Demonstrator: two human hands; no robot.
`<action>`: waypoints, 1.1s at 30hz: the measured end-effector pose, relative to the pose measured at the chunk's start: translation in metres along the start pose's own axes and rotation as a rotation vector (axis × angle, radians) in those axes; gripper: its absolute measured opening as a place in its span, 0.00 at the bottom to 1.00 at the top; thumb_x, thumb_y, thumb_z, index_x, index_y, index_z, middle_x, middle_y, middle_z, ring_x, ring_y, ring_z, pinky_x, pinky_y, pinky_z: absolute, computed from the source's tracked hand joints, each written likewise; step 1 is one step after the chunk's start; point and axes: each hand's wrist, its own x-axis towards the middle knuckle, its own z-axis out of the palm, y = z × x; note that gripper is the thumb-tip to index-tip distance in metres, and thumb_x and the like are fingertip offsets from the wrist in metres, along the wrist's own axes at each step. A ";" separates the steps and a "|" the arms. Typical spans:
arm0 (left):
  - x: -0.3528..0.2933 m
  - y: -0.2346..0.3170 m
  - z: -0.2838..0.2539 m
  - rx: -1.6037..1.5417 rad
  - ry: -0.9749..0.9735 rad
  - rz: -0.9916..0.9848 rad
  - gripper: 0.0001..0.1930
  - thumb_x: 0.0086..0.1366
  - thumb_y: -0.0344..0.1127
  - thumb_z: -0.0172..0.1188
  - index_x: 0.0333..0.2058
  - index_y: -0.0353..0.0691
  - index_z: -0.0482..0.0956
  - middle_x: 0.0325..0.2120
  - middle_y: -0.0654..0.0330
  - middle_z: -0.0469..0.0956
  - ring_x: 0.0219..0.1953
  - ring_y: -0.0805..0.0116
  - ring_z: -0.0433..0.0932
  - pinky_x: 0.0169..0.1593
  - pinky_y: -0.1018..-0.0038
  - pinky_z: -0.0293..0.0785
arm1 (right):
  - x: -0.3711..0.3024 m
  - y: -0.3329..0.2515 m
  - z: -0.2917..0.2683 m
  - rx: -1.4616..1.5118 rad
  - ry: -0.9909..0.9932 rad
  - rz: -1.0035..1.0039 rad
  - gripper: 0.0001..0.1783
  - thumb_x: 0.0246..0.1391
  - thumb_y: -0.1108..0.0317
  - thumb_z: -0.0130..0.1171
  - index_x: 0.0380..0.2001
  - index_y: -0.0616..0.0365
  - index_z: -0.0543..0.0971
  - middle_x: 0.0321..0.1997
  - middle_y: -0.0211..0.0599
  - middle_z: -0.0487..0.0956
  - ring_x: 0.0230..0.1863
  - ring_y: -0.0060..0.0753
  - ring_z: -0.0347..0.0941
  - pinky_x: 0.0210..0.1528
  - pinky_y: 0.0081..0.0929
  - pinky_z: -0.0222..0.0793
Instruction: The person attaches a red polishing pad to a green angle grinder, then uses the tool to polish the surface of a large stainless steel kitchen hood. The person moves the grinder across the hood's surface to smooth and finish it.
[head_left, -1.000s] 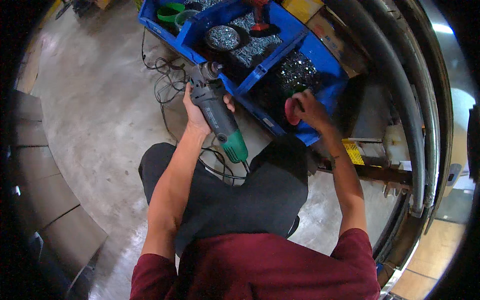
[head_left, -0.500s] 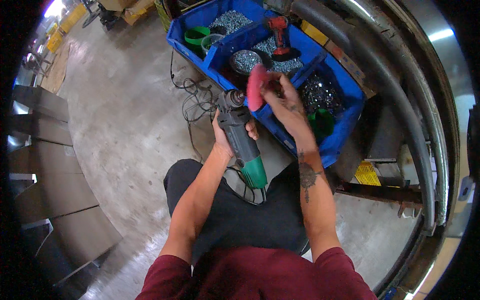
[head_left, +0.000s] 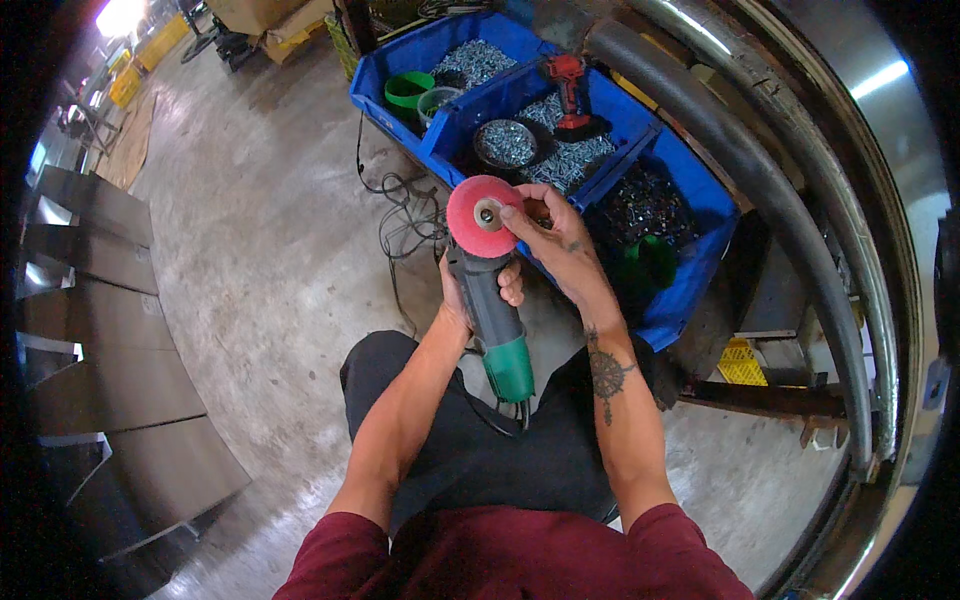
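A black and green angle grinder [head_left: 492, 310] lies across my left hand [head_left: 457, 285], whose fingers wrap round its body below the head. On the grinder's spindle sits a round pink-red disc [head_left: 467, 222] with a pale hub, the spindle end showing through its centre. My right hand [head_left: 555, 235] pinches the disc at its right side, thumb on the face near the hub and fingers toward the edge. The disc covers most of the grinder's head. From the green end a dark cord runs down over my lap.
Blue bins [head_left: 437, 150] ahead hold heaps of small metal fasteners, a steel bowl [head_left: 505, 143], green cups [head_left: 408, 90] and a red cordless drill [head_left: 570, 92]. Tangled cable [head_left: 402, 205] lies on the floor. Cardboard boxes [head_left: 160, 470] stand at left; thick curved pipes [head_left: 790, 150] run along the right.
My right hand has brought the pink-red disc left onto the grinder's head, turning its face toward me. Before, it was held edge-on beside the bare spindle. My left hand keeps its grip.
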 end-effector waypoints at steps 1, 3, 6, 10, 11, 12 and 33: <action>0.000 0.000 -0.002 0.014 0.006 0.000 0.45 0.65 0.80 0.47 0.56 0.39 0.76 0.30 0.55 0.74 0.30 0.58 0.74 0.40 0.62 0.71 | 0.000 0.000 0.001 0.013 -0.001 -0.014 0.22 0.68 0.57 0.72 0.55 0.59 0.79 0.46 0.30 0.82 0.47 0.22 0.76 0.53 0.26 0.74; -0.001 -0.001 -0.005 -0.018 -0.034 -0.023 0.45 0.65 0.79 0.49 0.57 0.39 0.75 0.30 0.56 0.73 0.30 0.59 0.73 0.39 0.63 0.71 | -0.002 -0.002 0.002 0.034 0.007 -0.019 0.22 0.67 0.57 0.73 0.56 0.56 0.80 0.44 0.26 0.80 0.45 0.17 0.73 0.49 0.21 0.71; -0.003 -0.003 -0.008 -0.054 -0.054 -0.027 0.45 0.65 0.78 0.51 0.57 0.38 0.75 0.29 0.57 0.72 0.29 0.60 0.72 0.39 0.63 0.70 | -0.004 -0.007 0.003 0.047 0.004 0.061 0.23 0.65 0.55 0.74 0.56 0.54 0.80 0.41 0.23 0.79 0.38 0.13 0.68 0.38 0.17 0.64; -0.002 -0.003 -0.012 -0.038 -0.068 -0.034 0.44 0.64 0.77 0.53 0.57 0.37 0.75 0.29 0.57 0.72 0.29 0.60 0.72 0.38 0.64 0.70 | -0.003 -0.011 0.003 0.101 -0.025 0.118 0.25 0.66 0.55 0.74 0.56 0.58 0.78 0.48 0.32 0.83 0.49 0.22 0.77 0.52 0.26 0.75; -0.002 -0.003 -0.013 -0.041 -0.066 -0.041 0.44 0.64 0.77 0.53 0.57 0.38 0.75 0.29 0.57 0.72 0.29 0.60 0.72 0.38 0.64 0.70 | -0.003 -0.011 0.003 0.097 -0.025 0.121 0.25 0.65 0.55 0.74 0.56 0.58 0.78 0.48 0.32 0.83 0.49 0.22 0.77 0.52 0.26 0.75; -0.002 -0.003 -0.013 -0.071 -0.089 -0.058 0.44 0.64 0.77 0.53 0.57 0.38 0.74 0.29 0.57 0.72 0.29 0.61 0.72 0.38 0.64 0.70 | -0.002 -0.010 0.003 0.092 -0.026 0.122 0.25 0.65 0.55 0.74 0.56 0.58 0.78 0.48 0.32 0.83 0.49 0.22 0.77 0.51 0.26 0.75; 0.001 0.000 -0.013 0.026 -0.094 0.018 0.42 0.66 0.73 0.59 0.60 0.39 0.71 0.32 0.60 0.73 0.32 0.65 0.74 0.41 0.64 0.73 | -0.008 0.030 -0.041 -0.131 0.179 0.302 0.31 0.76 0.43 0.57 0.67 0.55 0.74 0.52 0.31 0.80 0.48 0.23 0.75 0.51 0.22 0.72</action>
